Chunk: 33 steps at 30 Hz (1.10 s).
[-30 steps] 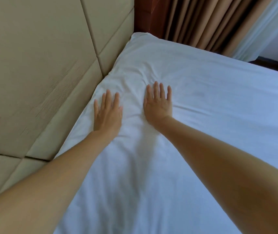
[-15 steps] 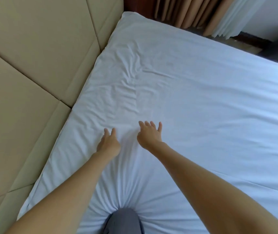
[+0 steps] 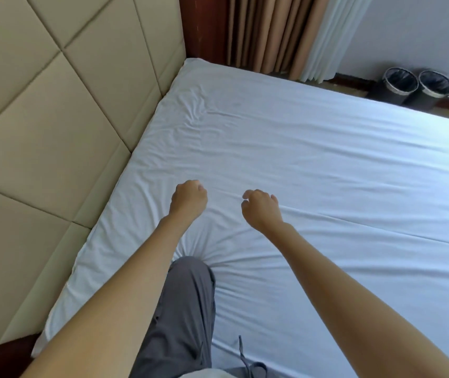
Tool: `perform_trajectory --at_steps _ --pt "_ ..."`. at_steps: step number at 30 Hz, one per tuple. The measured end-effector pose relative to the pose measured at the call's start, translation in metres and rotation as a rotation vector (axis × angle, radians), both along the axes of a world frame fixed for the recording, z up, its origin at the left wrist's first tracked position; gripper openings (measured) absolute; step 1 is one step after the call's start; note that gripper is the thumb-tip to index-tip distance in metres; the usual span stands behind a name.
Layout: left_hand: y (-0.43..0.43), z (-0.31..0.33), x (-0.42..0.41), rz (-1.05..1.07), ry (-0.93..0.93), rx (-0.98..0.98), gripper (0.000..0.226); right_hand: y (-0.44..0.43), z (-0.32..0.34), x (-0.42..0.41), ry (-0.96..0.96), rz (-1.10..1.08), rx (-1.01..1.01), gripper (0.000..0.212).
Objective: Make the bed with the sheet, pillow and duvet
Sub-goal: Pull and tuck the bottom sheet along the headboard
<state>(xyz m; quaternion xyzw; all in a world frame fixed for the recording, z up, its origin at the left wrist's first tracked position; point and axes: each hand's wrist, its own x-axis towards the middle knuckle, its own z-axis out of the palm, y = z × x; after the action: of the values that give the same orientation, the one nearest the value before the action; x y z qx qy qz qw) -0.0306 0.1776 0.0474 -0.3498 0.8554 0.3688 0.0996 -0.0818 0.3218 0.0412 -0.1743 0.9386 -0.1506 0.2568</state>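
a white sheet (image 3: pixel 327 173) lies spread over the whole bed (image 3: pixel 103 236), with one edge running along the padded headboard (image 3: pixel 40 118). it is mostly smooth. a patch of fine wrinkles sits close to the headboard towards its far end, and one long straight crease runs away from the headboard across the middle. a knee in grey trousers (image 3: pixel 188 296) presses into the sheet a little way out from the headboard, and folds fan out from it. both hands are over the sheet beyond the knee; whether they touch it i cannot tell. the left hand (image 3: pixel 189 200), the one nearer the headboard, has its fingers curled into a fist that holds nothing. the right hand (image 3: pixel 261 208), farther from the headboard, has its fingers bent loosely downward with the thumb apart from them, and it also holds nothing. both forearms are bare. a grey drawstring (image 3: pixel 242 356) trails on the sheet by the trousers. the headboard is beige, quilted in large slanted panels. at its far end stands a dark red-brown wooden panel (image 3: pixel 204 25), then brown curtains (image 3: pixel 267 34) and a pale sheer curtain (image 3: pixel 332 39) hanging in folds along the bed's far side. farther still from the headboard, two round black bins (image 3: pixel 400 84) with metal rims and dark liners stand side by side on the floor against a grey-white wall (image 3: pixel 422 28).
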Motion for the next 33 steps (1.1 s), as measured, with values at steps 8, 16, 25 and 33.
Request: perform_trajectory --at_steps 8,16,25,33 --pt "0.044 0.01 0.092 0.131 0.069 -0.042 0.036 0.029 0.003 0.086 -0.011 -0.014 -0.093 0.03" --pt "0.034 -0.045 0.163 0.17 -0.098 -0.028 0.034 0.017 -0.046 0.143 -0.121 0.116 -0.039 0.037" --pt "0.037 -0.151 0.257 0.105 -0.455 0.187 0.055 0.03 -0.151 0.222 -0.321 0.316 0.195 0.052" --pt "0.045 -0.214 0.312 0.365 -0.519 0.181 0.048 0.048 -0.209 0.285 -0.238 0.377 0.261 0.049"
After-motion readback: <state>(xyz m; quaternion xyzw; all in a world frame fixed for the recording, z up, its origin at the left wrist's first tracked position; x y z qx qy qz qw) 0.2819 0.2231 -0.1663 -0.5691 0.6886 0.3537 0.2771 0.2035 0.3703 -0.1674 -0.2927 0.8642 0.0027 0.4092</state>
